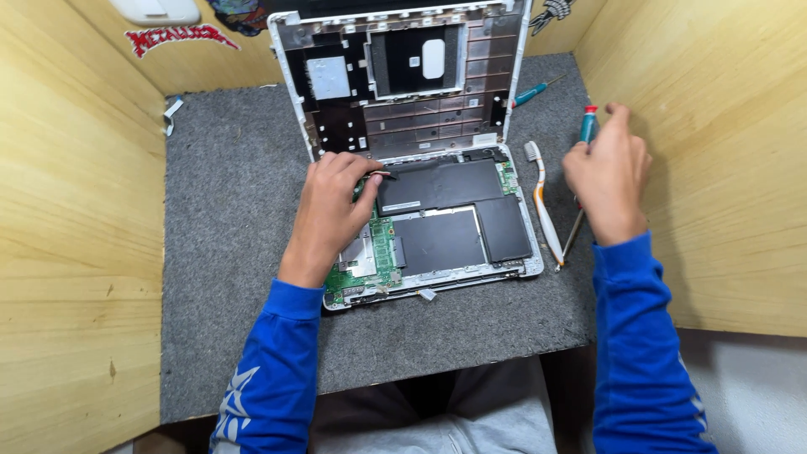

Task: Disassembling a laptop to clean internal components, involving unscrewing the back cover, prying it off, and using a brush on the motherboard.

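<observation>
Grey felt matting (235, 252) covers our bench, walled on three sides by pale wooden panels (76, 235). At its middle lies one opened white laptop (420, 210), its long axis running left to right, slightly tilted. Its removed back cover (403, 76) leans upright just behind it.

Inside the laptop we count three black battery cells (458, 214) and one green circuit board (378, 252) at the laptop's left. Our left hand (332, 210) rests on that board's upper part, fingers pinched narrowly on a small dark cable (382, 175) at the battery's corner.

Right of the laptop lies one white toothbrush (542, 206), bristles pointing away from us. Our right hand (605, 176) closes around one screwdriver (587, 126), whose red-and-teal handle points away from us and whose shaft slants toward us. A second teal screwdriver (534, 92) lies behind the laptop's right corner.

Left of the cover, on the back panel, sits a red jagged sticker (181, 38) beneath a white rounded object (155, 10); a dark sticker (239, 17) sits beside them.
</observation>
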